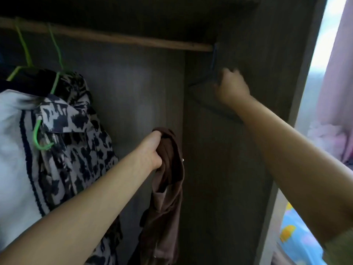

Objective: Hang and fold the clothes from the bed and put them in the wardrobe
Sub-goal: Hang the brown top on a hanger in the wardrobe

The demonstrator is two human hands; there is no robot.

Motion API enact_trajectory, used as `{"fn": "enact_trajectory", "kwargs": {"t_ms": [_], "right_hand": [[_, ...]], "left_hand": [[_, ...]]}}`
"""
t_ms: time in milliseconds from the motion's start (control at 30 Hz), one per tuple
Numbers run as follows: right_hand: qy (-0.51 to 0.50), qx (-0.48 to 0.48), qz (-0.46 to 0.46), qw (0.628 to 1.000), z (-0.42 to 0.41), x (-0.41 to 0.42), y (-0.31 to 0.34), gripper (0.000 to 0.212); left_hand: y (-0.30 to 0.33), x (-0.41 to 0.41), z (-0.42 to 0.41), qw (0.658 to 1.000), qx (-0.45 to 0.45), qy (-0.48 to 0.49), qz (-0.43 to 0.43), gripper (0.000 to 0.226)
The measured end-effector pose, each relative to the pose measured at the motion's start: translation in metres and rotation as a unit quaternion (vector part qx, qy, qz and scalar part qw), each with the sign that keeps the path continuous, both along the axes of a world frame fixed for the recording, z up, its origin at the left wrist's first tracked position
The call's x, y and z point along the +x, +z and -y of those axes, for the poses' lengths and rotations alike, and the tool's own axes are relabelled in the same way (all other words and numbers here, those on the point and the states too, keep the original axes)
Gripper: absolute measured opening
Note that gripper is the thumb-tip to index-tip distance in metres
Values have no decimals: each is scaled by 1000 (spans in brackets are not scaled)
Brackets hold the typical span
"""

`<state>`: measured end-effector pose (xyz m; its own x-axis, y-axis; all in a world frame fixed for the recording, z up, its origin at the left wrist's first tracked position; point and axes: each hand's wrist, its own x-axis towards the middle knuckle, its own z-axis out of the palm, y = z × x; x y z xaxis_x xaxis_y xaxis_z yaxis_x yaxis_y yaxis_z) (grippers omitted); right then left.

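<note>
Left hand (152, 148) grips brown garment (168, 180); right hand (230, 87) grasps dark hanger (214, 111). Risk: hook snags wooden rail (114, 38), garment slips.

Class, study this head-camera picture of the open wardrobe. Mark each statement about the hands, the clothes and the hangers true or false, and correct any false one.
1. The left hand grips a brown fabric garment. True.
2. The right hand rests on the wooden hanging rail. False: it is below the rail's right end, closed on a dark hanger.
3. The black-and-grey animal-print garment hangs on a bright green hanger. True.
4. The brown garment is already on a hanger. False: it dangles loose from the left hand.
5. The hanging clothes are at the rail's right end. False: they are on the left.
</note>
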<state>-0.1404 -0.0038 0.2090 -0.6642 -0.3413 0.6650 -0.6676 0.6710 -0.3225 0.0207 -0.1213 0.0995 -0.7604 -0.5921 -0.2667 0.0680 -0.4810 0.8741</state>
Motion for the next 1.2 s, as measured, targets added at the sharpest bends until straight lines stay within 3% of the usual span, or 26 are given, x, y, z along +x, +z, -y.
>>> {"fn": "enact_trajectory", "kwargs": {"t_ms": [100,167,300,433,567,600,700,733,833,1033,1200], "right_hand": [[-65,97,74,990,20,-46,5,56],[-65,88,86,990,30,-66,-1,50],[10,-77,71,994,47,-84,-18,32],[106,-223,44,968,54,-70,-42,26],[174,-290,77,938,44,-40,-106,14],[223,-311,146,912,40,-29,-120,11],[341,-345,382,787,25,1,-144,23],[339,-326,411,781,18,10,-149,32],[318,-353,417,775,-10,42,-165,35],[379,-532,404,641,-75,117,-188,28],[404,-574,330,631,-97,183,-193,31]], "left_hand": [[8,-5,22,1000,0,19,-25,34],[10,-6,35,998,2,44,-37,35],[7,-5,53,995,9,89,-32,35],[-3,-6,65,993,-7,113,-31,44],[-16,-1,69,994,-11,106,-31,34],[-20,1,67,995,-17,92,-18,33],[-36,8,56,997,-41,38,53,31],[-43,11,51,996,-48,24,71,30],[-66,23,31,993,-50,-9,107,29],[-103,57,0,981,-25,-20,193,13],[-119,70,-26,968,-51,-9,246,23]]}}
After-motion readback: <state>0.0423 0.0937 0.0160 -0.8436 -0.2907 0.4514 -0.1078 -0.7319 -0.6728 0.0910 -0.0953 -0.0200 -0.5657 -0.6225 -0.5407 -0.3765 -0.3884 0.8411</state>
